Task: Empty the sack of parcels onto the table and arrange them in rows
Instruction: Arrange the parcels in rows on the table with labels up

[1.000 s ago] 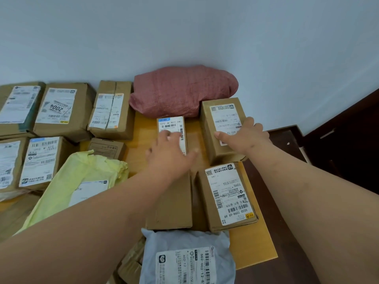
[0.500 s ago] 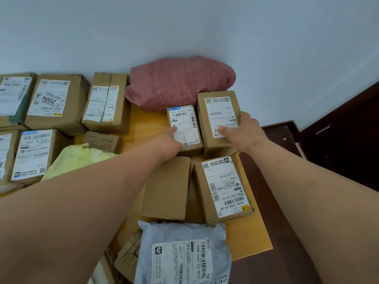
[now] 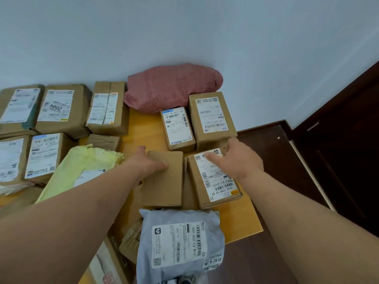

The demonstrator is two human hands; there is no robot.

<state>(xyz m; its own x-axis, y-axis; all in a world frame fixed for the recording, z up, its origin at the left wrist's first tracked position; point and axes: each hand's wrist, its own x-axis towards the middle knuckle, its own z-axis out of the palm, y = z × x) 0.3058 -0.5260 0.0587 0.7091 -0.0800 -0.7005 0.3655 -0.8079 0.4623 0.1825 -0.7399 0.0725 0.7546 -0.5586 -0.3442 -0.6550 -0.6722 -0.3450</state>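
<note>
A pink sack [image 3: 174, 89] lies against the wall at the back of the yellow table [image 3: 143, 130]. In front of it stand a small labelled box [image 3: 178, 129] and a taller labelled box [image 3: 212, 117], side by side. Nearer me lie a plain brown box [image 3: 166, 181] and a labelled box [image 3: 215, 181]. My left hand [image 3: 147, 163] grips the plain box at its far left corner, thumb on top. My right hand [image 3: 235, 162] lies flat on the far end of the labelled box, fingers spread.
Several labelled cardboard boxes [image 3: 61, 109] stand in rows at the left, with a yellow mailer bag [image 3: 82, 171] in front. A grey mailer bag [image 3: 180, 242] lies nearest me. The table's right edge [image 3: 252, 218] drops to a dark wooden floor [image 3: 287, 160].
Both hands let go of the two far boxes, left in front of the sack, and drew back toward me onto the plain box and the labelled box.
</note>
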